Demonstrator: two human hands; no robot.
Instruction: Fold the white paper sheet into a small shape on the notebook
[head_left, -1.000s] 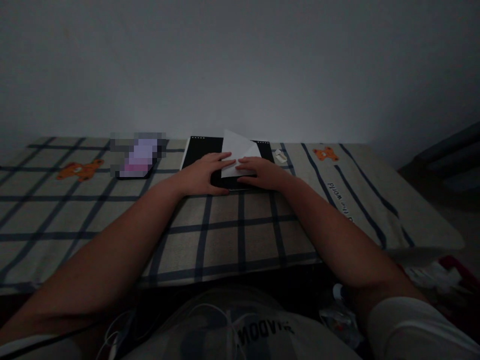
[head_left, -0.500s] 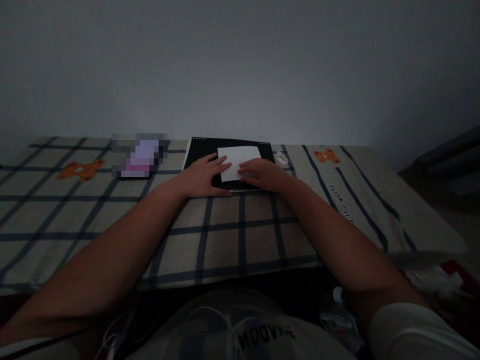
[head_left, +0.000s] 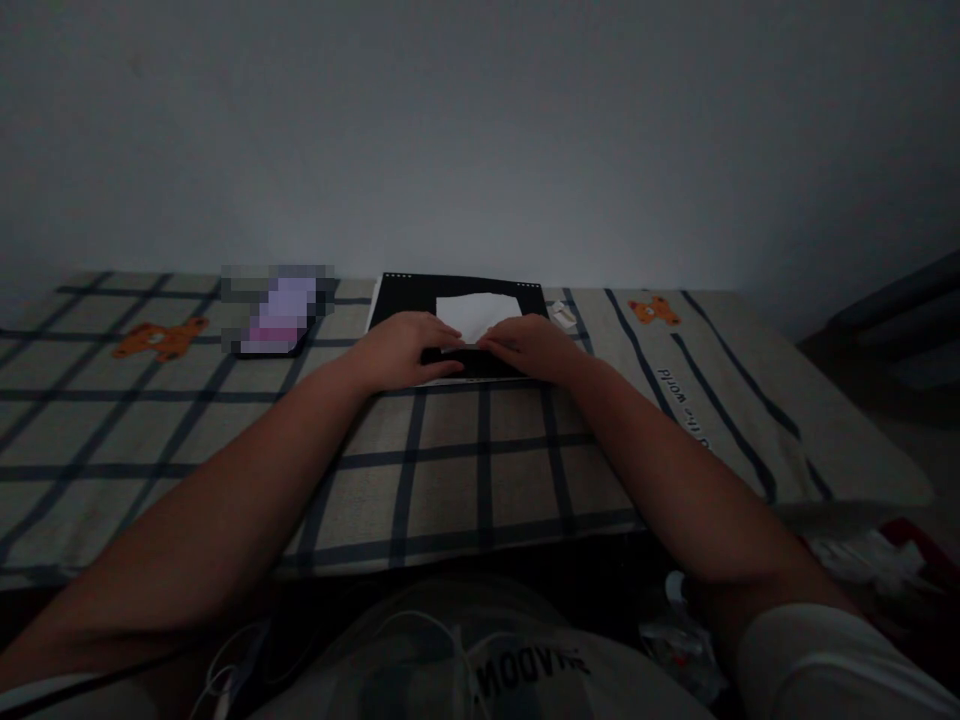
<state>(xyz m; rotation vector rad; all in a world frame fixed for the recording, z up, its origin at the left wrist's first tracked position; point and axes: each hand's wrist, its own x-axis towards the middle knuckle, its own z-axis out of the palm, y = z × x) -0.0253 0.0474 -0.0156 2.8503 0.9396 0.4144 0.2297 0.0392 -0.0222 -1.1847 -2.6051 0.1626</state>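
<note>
A white sheet of paper (head_left: 477,312) lies over a black spiral-hole pad or book (head_left: 405,292), its near edge bent up between my hands. At the left near corner of the paper, my left hand (head_left: 405,350) has its fingers curled over the edge, while the thumb sticks out lower, over the black cover. My right hand (head_left: 532,345) pinches the near edge further right, fingertips and thumb together. The fingertips of both hands almost meet. What lies under the fingers is hidden.
A phone (head_left: 281,315), partly blurred out, lies on the checked tablecloth (head_left: 442,480) to the left. Small white scraps (head_left: 562,316) sit right of the black pad. Behind the table rises a plain wall (head_left: 480,130). A clear plastic bag or bottle (head_left: 679,640) is below the table edge.
The paper's near edge has come up and away from me, baring more black cover. My fingers, spread flat on the sheet before, are now drawn together at that edge.
</note>
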